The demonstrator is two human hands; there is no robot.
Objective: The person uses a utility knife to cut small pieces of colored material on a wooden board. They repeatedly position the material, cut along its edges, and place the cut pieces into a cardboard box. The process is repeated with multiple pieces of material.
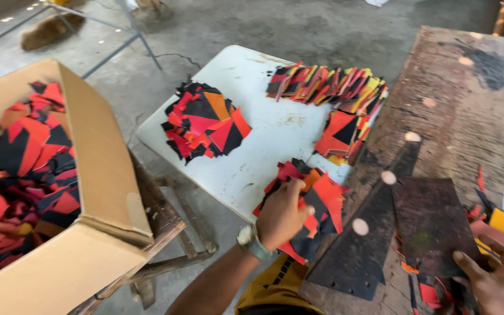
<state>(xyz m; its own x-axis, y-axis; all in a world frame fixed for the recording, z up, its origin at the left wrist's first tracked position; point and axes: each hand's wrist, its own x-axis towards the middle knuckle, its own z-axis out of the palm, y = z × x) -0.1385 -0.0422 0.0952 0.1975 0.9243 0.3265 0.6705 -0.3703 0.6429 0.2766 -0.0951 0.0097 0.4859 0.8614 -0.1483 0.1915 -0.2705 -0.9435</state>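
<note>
Already three sorted heaps lie on the white worktop (246, 81): a round pile of red, black and orange cut pieces (204, 122) toward its left edge, a long fanned row of red and yellow pieces (328, 84) along the far edge, and a smaller stack of orange and black pieces (340, 135) by the right edge. A fourth heap, the red and black pieces (322, 201) at the near right corner, looks to be the one in hand. Much appears left, judging by the cardboard box (97, 175) standing to the left, which holds a deep jumble of the same scraps (21, 169).

The left hand (281, 217) rests on that near heap, fingers (294, 189) curled and pressed together over a few of its pieces, thumb hidden beneath. The right hand (497, 280) lies at the near edge of the dark wooden bench (468, 99), fingers (468, 263) loosely spread, tips touching a dark metal plate (433, 224); whether it grips anything cannot be told.
</note>
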